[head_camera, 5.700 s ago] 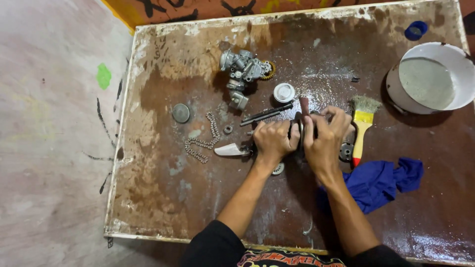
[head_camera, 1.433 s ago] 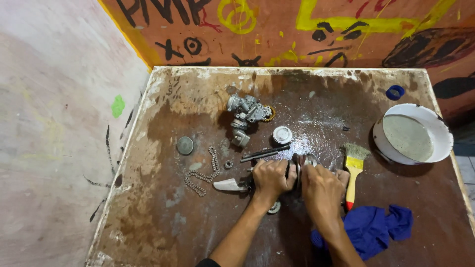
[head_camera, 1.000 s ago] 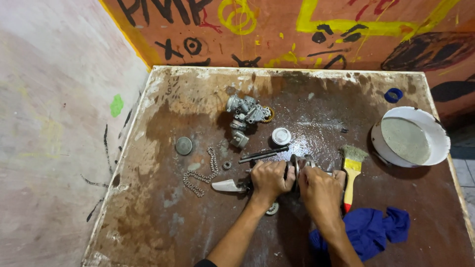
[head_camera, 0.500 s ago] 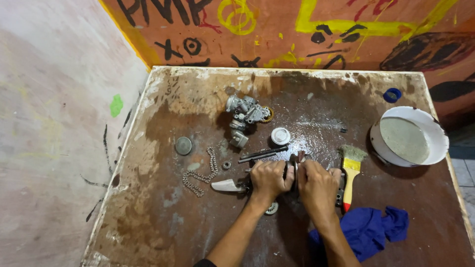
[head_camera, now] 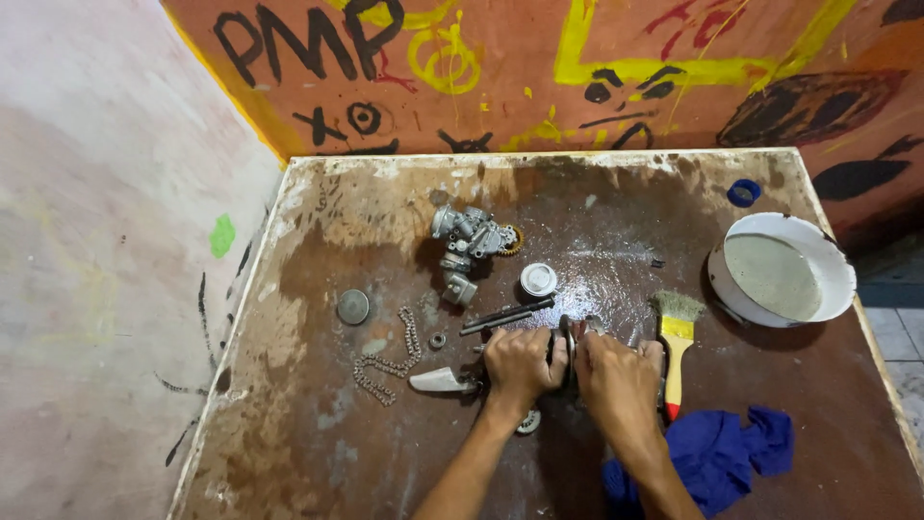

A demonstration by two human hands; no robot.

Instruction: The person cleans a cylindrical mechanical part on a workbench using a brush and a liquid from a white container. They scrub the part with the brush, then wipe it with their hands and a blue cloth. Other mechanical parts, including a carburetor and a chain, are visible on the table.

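Left hand [head_camera: 520, 364] and right hand [head_camera: 619, 377]: grips closed on dark round metal engine part [head_camera: 570, 344], just left of yellow-handled paintbrush [head_camera: 674, 347], on stained brown counter [head_camera: 318, 424]. Blue cloth [head_camera: 722, 457] below paintbrush.

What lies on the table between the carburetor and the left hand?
In the head view, two dark rods lie side by side between the carburetor and the left hand. A small white round cap sits just right of that line.
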